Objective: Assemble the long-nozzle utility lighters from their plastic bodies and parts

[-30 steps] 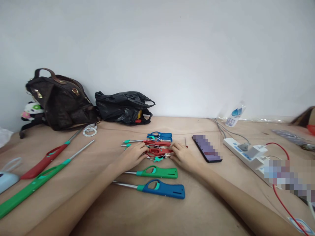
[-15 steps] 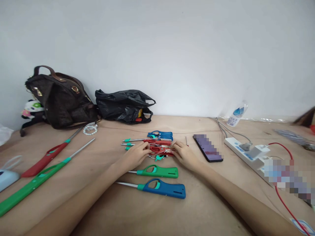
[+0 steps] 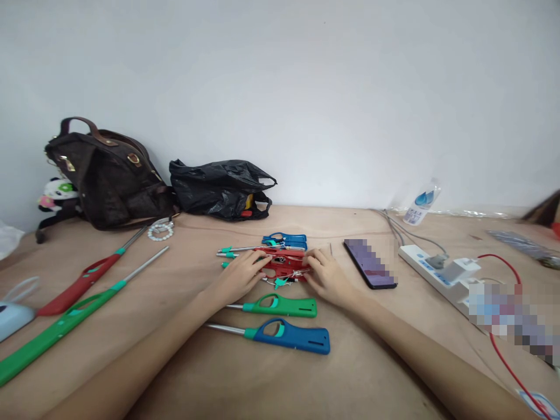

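Red gas lighter casing (image 3: 282, 272) pieces lie mid-table, opened up, with small metal and wire parts showing among them. My left hand (image 3: 242, 271) has its fingers closed on the left side of the red casing, the thumb below. On the casing's right end, the fingertips of my right hand (image 3: 326, 277) are bent and pressed together; my fingers partly hide the contact. Just below the casing lies a small turquoise trigger (image 3: 281, 283). Behind are blue casing pieces (image 3: 293, 240). Nearer me rest a whole green lighter (image 3: 291, 306) and a blue lighter (image 3: 301, 338).
Left of my arm lie a long red lighter (image 3: 83, 283) and a long green lighter (image 3: 61, 322). A dark bag (image 3: 109, 181) and a black plastic bag (image 3: 210, 189) stand against the wall. To the right are a phone (image 3: 365, 265), a power strip (image 3: 420, 262) and a bottle (image 3: 422, 204).
The red casing pieces between my hands have spread apart, with a dark part now showing between them. My right hand has shifted slightly left. The surrounding lighters have stayed put.
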Available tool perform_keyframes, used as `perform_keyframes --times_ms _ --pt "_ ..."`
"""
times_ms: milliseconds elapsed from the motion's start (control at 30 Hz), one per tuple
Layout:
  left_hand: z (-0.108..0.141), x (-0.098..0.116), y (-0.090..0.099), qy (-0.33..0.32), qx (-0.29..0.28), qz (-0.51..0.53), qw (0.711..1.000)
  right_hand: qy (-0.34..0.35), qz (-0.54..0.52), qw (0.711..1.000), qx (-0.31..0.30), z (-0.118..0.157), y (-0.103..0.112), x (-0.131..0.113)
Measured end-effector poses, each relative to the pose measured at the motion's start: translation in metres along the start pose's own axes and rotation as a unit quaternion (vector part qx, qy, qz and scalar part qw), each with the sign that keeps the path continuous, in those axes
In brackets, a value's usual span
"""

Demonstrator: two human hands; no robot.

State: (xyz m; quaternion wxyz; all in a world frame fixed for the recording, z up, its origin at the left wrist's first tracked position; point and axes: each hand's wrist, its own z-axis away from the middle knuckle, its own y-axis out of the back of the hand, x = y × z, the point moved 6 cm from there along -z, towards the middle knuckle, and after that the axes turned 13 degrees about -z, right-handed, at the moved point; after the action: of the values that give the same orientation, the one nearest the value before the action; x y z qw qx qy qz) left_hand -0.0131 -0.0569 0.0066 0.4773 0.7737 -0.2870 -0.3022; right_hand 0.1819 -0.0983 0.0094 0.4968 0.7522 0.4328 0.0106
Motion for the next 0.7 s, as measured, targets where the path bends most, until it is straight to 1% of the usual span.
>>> perform_keyframes --times_ms 67,133,200,267,333,433,567,700 --pt "-0.001 0.001 0.003 -0.001 0.004 0.012 1.0 0.015 0.017 0.999 -0.024 0.0 -0.002 -0.004" --pt "-0.001 0.002 0.007 -0.005 0.009 0.022 1.0 0.016 0.041 0.998 -0.045 0.0 -0.005 -0.005" --pt "-0.001 0.003 0.011 -0.015 0.013 0.029 0.999 0.009 0.06 0.997 -0.053 0.0 -0.008 -0.003" --pt "-0.001 0.006 0.012 -0.038 0.004 0.034 0.999 0.005 0.066 0.996 -0.054 0.0 -0.01 -0.002" --pt "0.0 0.009 0.01 -0.06 -0.021 0.037 0.997 0.01 0.059 0.996 -0.06 0.0 -0.01 -0.002" --pt "0.002 0.011 0.006 -0.073 -0.052 0.042 0.995 0.019 0.039 0.996 -0.073 -0.001 -0.008 -0.004" --pt "0.003 0.016 0.009 -0.094 -0.055 0.053 0.993 0.023 0.03 0.995 -0.088 -0.002 -0.003 -0.007" --pt "0.004 0.025 0.014 -0.117 -0.049 0.047 0.991 0.032 0.013 0.992 -0.121 -0.001 0.002 -0.011"
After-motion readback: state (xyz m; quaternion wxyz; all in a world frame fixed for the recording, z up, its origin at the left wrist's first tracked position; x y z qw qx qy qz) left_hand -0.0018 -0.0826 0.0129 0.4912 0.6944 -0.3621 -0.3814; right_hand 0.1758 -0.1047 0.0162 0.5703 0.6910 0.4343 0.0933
